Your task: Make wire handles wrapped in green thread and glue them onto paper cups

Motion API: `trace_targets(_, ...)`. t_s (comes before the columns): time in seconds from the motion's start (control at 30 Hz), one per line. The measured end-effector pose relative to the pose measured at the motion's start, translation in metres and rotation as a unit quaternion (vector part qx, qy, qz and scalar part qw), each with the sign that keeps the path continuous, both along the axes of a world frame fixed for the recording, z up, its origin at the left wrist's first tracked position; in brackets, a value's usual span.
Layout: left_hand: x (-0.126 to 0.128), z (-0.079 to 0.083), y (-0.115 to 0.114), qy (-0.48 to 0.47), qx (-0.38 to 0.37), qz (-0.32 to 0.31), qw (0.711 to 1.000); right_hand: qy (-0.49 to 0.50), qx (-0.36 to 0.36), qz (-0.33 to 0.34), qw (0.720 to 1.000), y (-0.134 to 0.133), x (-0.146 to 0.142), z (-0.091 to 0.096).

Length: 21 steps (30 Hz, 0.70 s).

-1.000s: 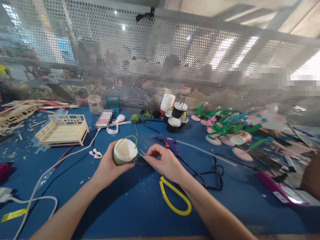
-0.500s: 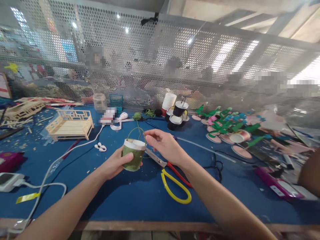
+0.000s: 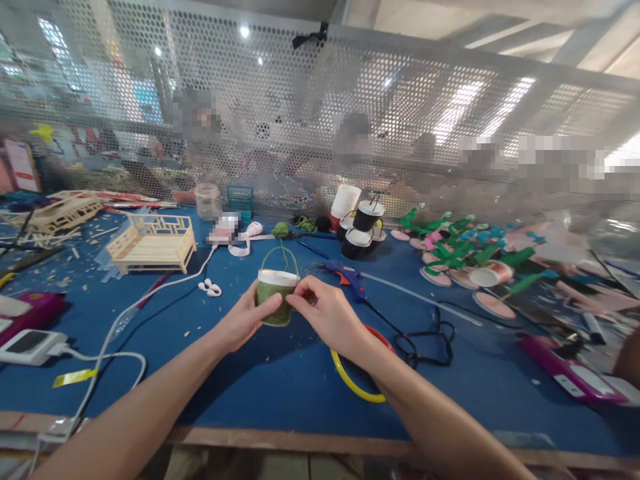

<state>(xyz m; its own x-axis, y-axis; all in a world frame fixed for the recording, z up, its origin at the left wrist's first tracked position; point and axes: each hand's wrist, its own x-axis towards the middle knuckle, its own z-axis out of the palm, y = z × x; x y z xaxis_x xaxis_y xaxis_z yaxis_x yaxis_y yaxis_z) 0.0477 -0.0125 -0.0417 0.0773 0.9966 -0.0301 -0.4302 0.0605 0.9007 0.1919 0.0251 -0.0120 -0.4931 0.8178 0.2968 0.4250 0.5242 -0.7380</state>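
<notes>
Both my hands hold a small cup wrapped in green yarn [image 3: 274,295], upright above the blue table [image 3: 270,393]. It has a white rim and a thin green yarn handle arching over it. My left hand [image 3: 243,322] grips the cup's left side with thumb and fingers. My right hand [image 3: 327,319] pinches the cup's right edge near the rim. A green thread runs from the handle back to a yarn ball [image 3: 281,229]. Scissors with a yellow and red handle [image 3: 359,383] lie on the table under my right wrist.
A blue glue gun [image 3: 345,275] with a black cord lies right of the cup. Black and white cups [image 3: 361,230] stand behind. Green and pink paper flowers [image 3: 453,257] fill the right. A wooden stick bench [image 3: 153,243], a white cable and a charger [image 3: 31,345] are left. A perforated metal screen backs the table.
My right hand left the scissors on the table and came up to the cup's right rim. The cup turned from tilted toward me to upright and rose a little.
</notes>
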Motion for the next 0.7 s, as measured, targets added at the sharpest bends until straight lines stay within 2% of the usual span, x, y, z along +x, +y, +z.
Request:
trace_targets(0.2,-0.001,0.002,0.002,-0.01,0.001,0.036,0.999,-0.012,-0.081,0.005,0.997,0.005,0.012,-0.011)
trace_targets(0.33,-0.003,0.001,0.003,-0.032,-0.005,0.02,0.999,0.018,-0.12,0.001,0.993,0.005,0.022,-0.006)
trace_targets(0.4,-0.004,0.001,0.003,-0.036,-0.003,0.012,0.999,-0.01,-0.174,0.046,0.984,-0.001,0.025,0.001)
trace_targets(0.47,-0.004,0.001,0.003,-0.037,0.0,0.015,0.999,-0.062,-0.235,0.13,0.961,-0.007,0.027,0.01)
trace_targets(0.5,-0.004,0.001,0.003,-0.037,0.0,0.016,0.999,-0.07,-0.239,0.149,0.957,-0.008,0.027,0.013)
trace_targets(0.57,-0.004,0.001,0.003,-0.036,-0.002,0.014,0.999,-0.026,-0.187,0.11,0.976,-0.007,0.025,0.019)
trace_targets(0.63,-0.004,0.001,0.003,-0.03,-0.006,0.003,1.0,0.051,-0.093,0.033,0.994,-0.002,0.021,0.022)
trace_targets(0.7,-0.003,0.001,0.002,-0.017,-0.007,-0.01,1.0,0.08,0.008,0.003,0.997,0.006,0.016,0.022)
